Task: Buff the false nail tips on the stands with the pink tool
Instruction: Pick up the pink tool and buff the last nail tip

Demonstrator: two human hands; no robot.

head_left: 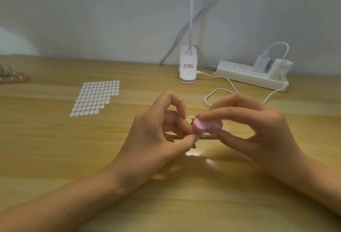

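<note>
My right hand [252, 130] grips the pink buffing tool [204, 125] between thumb and fingers, its flat pink face turned to the left. A small pale nail tip [202, 134] pokes out just beneath the tool. My left hand [156, 137] pinches at the nail tip's stand with thumb and a finger, index finger arched above. A wooden holder strip [186, 136] lies on the table under both hands, mostly hidden. A round stand top [191, 116] shows behind the tool.
A sheet of white oval stickers [96, 98] lies at the left. A white clip lamp [187, 65], a power strip [252, 74] with chargers and a looping white cable [219, 91] sit at the back. Another wooden nail-stand rack [13, 76] sits at the far left edge.
</note>
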